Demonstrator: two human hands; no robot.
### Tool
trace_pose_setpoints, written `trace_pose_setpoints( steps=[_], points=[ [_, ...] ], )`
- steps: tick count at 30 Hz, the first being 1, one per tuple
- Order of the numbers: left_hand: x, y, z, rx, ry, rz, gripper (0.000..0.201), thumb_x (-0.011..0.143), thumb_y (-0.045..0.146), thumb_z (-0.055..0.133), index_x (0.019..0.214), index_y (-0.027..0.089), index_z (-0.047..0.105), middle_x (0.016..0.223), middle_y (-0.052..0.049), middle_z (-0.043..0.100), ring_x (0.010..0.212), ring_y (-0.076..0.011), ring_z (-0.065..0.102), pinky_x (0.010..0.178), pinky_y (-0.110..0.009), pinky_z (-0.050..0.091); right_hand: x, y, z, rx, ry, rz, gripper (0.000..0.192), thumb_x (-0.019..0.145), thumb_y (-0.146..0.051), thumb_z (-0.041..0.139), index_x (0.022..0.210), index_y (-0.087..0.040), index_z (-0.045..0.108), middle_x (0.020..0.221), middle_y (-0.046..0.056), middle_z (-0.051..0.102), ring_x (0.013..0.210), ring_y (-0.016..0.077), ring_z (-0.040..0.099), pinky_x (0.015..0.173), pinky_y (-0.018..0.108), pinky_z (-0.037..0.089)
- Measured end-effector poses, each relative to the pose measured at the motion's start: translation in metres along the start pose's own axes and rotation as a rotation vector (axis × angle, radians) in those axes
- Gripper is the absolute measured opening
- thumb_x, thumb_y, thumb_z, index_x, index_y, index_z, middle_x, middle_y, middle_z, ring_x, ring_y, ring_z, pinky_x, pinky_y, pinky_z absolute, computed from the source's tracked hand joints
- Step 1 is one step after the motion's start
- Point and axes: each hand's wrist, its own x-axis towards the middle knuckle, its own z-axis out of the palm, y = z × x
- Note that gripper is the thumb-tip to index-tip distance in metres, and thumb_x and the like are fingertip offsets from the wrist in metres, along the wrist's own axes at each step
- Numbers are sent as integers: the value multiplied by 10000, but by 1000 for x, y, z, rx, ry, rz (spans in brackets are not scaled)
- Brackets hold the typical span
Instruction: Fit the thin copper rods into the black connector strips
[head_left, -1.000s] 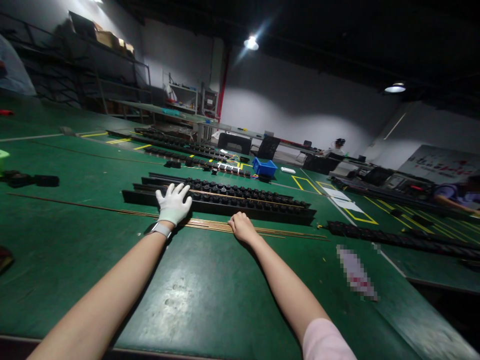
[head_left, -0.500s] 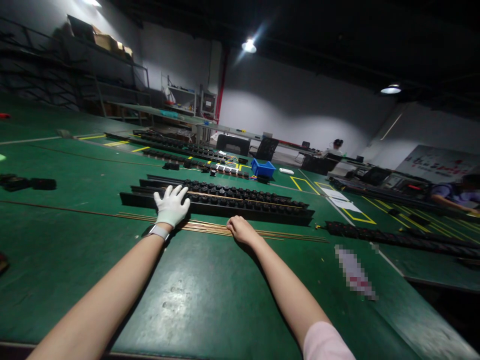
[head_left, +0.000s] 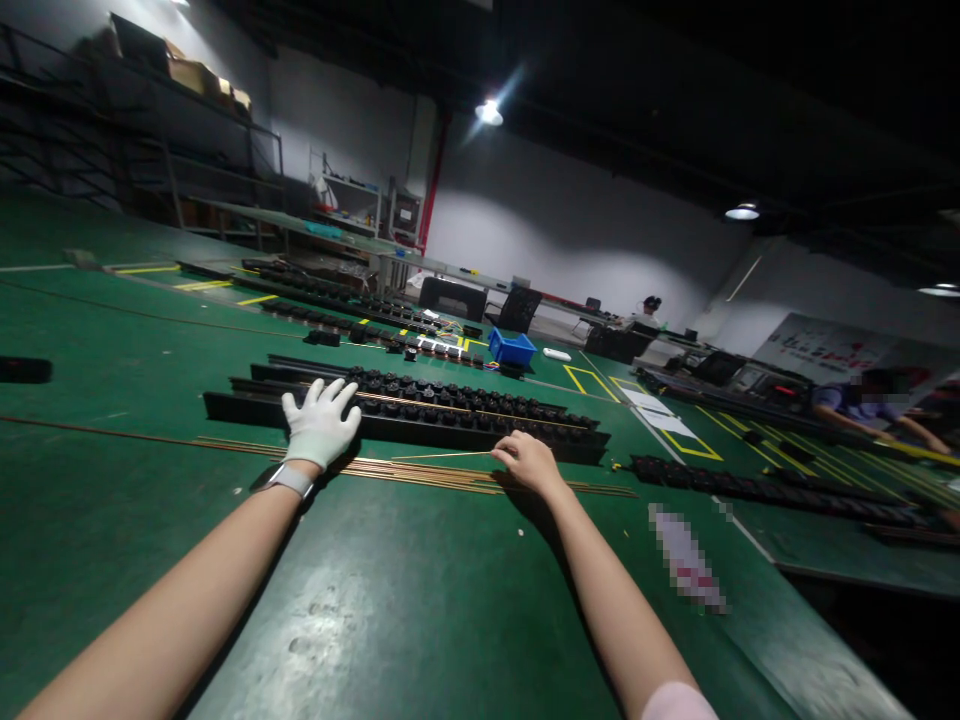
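Apparently at single-rod pickup. Pinching one thin brass-coloured rod [head_left: 442, 456] in right hand [head_left: 526, 462], between rod bundle [head_left: 420, 476] and black rails [head_left: 427, 427] on green bench [head_left: 420, 610]; gloved left hand [head_left: 321, 424] open, spread over rails. Next, probably: keep pinch, lift clear of bundle.

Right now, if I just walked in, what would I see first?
Probably the white-gloved left hand, spread wide over the black rails. Next, the bare right hand, pinching a gold-coloured rod in front of them. Behind the rails, a bright blue bin stands out on the green table.
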Motion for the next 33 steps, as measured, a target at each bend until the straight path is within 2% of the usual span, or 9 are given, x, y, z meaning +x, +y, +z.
trace_pose_setpoints(
  steps=[4,7,9,13,16,18,22,27,33],
  points=[
    [1,-1,3,-26,15,6,603,1028,456,417,1600,352,577,1706,-82,518,1618,-385,336,1311,-731,34,-5,52,-41,400,4,143,349,985,-583,682,973,-258,807,1003,53,766,918,226,698,824,337,530],
    [2,-2,1,-27,-13,23,628,1033,476,417,1633,342,544,1704,-108,515,1608,-416,335,1293,-756,26,-8,78,-60,702,107,111,584,898,-745,705,1148,-224,783,875,30,720,790,209,663,712,325,546],
    [3,-2,-1,-14,-42,34,628,1034,507,426,1631,357,548,1708,-115,506,1610,-437,317,1280,-771,30,-9,86,-66,777,202,90,659,884,-764,719,1264,-227,765,833,22,706,746,202,644,671,317,541],
    [5,-3,-2,11,-79,43,594,1031,559,428,1569,398,620,1716,-114,489,1618,-455,294,1259,-787,59,-8,88,-68,726,379,41,568,919,-714,710,1208,-235,807,959,77,765,889,249,685,793,374,586],
    [6,-4,-2,35,-92,43,593,1037,574,404,1561,407,626,1714,-116,490,1612,-454,307,1242,-799,93,-3,86,-66,674,438,1,510,964,-648,676,1246,-244,807,1084,87,774,1000,262,694,912,403,584],
    [6,-5,-2,50,-88,54,599,1040,573,390,1565,403,623,1718,-117,486,1609,-459,307,1231,-808,109,2,86,-63,614,462,-17,461,998,-584,643,1270,-249,806,1078,78,759,990,249,688,941,400,574],
    [6,-5,-2,73,-81,65,606,1034,558,400,1580,398,609,1722,-111,485,1607,-467,304,1229,-804,131,18,87,-50,496,415,-94,326,1011,-383,590,1194,-273,836,1095,70,703,1005,233,676,961,385,569],
    [5,-5,0,76,-61,65,602,1028,542,419,1584,405,604,1710,-109,500,1605,-467,314,1239,-788,138,34,95,-28,377,331,-187,478,972,-164,522,1308,-332,817,1102,72,654,1058,244,625,1038,436,545],
    [5,-6,3,106,-49,67,589,1037,516,405,1582,416,605,1704,-105,510,1599,-453,332,1239,-773,146,39,111,-7,250,330,-256,593,942,-56,508,1314,-398,818,1103,85,642,1073,267,542,1042,481,522]
  ],
)
